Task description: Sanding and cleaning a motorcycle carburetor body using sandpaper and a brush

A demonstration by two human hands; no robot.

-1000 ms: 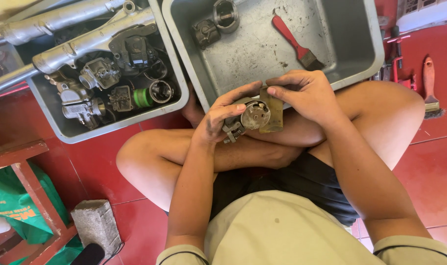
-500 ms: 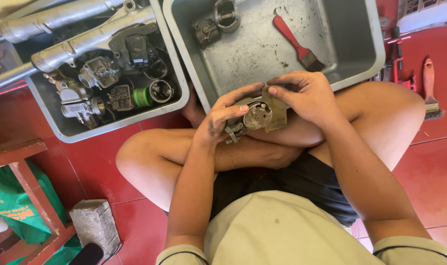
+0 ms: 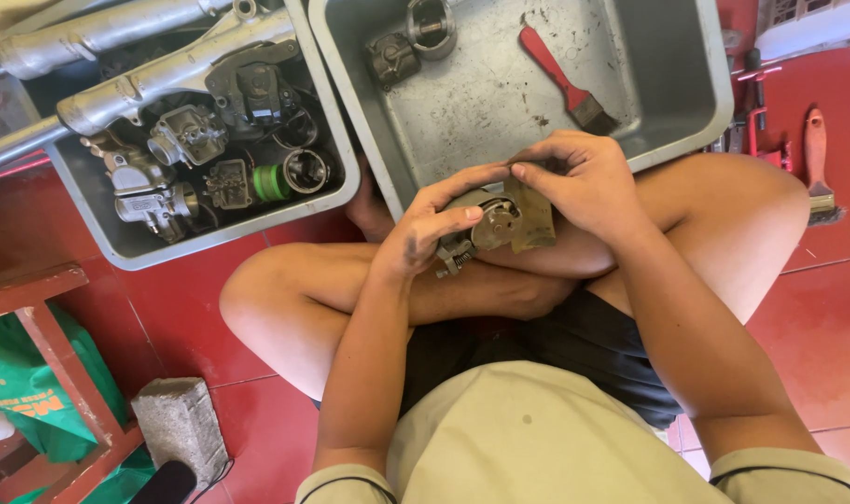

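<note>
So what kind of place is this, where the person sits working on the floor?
Most likely a small engine or motorcycle repair shop. A grey tray holds carburettors and metal tubes, a second grey tray holds a red-handled brush, and both hands, left hand and right hand, hold a small metal engine part.

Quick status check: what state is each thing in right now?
Left hand: gripping metal part.
Right hand: pressing rag on part.
Metal part: held over lap.
Red brush: lying loose in right tray.
Left tray: full of engine parts.
</note>
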